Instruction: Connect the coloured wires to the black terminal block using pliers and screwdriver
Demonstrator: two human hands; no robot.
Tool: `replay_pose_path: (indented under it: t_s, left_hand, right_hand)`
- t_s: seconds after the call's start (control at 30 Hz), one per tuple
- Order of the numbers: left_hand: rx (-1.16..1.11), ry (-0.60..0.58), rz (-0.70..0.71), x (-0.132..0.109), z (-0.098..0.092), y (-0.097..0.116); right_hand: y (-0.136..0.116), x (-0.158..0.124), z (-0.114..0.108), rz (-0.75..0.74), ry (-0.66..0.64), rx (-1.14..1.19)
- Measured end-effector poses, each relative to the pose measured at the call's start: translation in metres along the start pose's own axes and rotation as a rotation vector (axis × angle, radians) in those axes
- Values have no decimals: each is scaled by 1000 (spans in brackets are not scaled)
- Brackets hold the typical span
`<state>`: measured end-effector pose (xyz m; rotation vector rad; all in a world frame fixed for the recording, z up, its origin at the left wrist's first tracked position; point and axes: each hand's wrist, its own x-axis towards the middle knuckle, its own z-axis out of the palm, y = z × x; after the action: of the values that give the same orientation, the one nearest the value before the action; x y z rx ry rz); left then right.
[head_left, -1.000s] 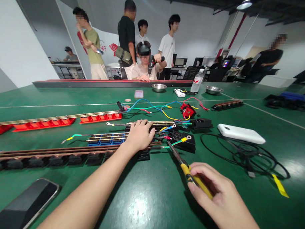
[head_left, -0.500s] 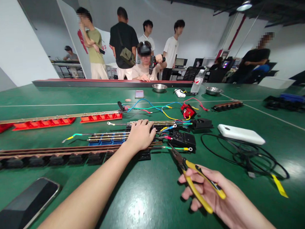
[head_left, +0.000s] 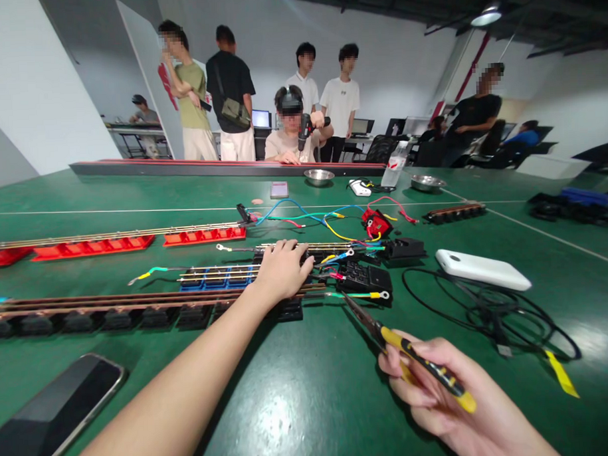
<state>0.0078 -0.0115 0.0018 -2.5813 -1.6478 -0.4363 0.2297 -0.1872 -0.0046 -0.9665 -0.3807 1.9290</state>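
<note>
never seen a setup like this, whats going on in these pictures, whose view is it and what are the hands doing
There's no machine here: these are a person's bare hands. Every picture comes from one camera worn on that person's head, looking forward and down.

The left hand lies over some railed strips. The right hand holds yellow-handled pliers, their tip close to a green wire with a ring end; whether they touch is hard to tell.

Also on the green table are a phone, a white device and a coiled black cable. Across it, another person holds a drill.
</note>
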Motion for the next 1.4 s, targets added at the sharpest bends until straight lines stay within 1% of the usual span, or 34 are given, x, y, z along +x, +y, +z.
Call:
replay_pose_path:
  t_s: [0.1, 0.2, 0.27, 0.3, 0.4, 0.57, 0.67, 0.77, 0.87, 1.0, 1.03, 1.13, 1.2, 1.3, 1.4]
  left_hand:
    - [0, 6, 5, 0, 1, -1]
    - [1, 13, 10, 0, 2, 0]
    - [0, 14, 11, 0, 1, 0]
    - [-1, 16, 12, -1, 1, 1]
    - [-3, 22, 17, -1, 1, 0]
    - [2, 22, 15, -1, 2, 0]
    - [7, 22, 14, -1, 2, 1]
    - [11, 26, 18, -1, 2, 1]
    - [13, 24, 19, -1, 2, 1]
    - [15, 26, 20, -1, 2, 0]
    - [13, 26, 22, -1, 2, 0]
    - [7, 21, 24, -1, 2, 0]
    - [7, 18, 20, -1, 2, 0]
    - [4, 15, 16, -1, 2, 0]
    - [-2, 13, 16, 0, 2, 0]
  right_hand:
    - [4, -4, 8, -56, 5, -106]
    - [-1, 0, 22, -97, 17, -167]
    - [-9, 8, 34, -105, 33, -194]
    - [-13, 14, 39, -108, 65, -201]
    - [-23, 32, 51, -100, 95, -230]
    - [-20, 51, 57, -157, 85, -289]
    - [-18, 53, 56, -152, 58, -334]
    - [-20, 53, 57, -143, 39, -438]
    - [-24, 53, 59, -165, 46, -638]
    - [-32, 53, 64, -167, 80, -1025]
    - [-34, 53, 66, -187, 94, -1137]
    - [-39, 54, 72, -338, 118, -1488]
    - [-41, 53, 76, -405, 136, -1689]
    - [-42, 51, 83, -392, 180, -1881]
    - [-38, 50, 83, -409, 184, -1948]
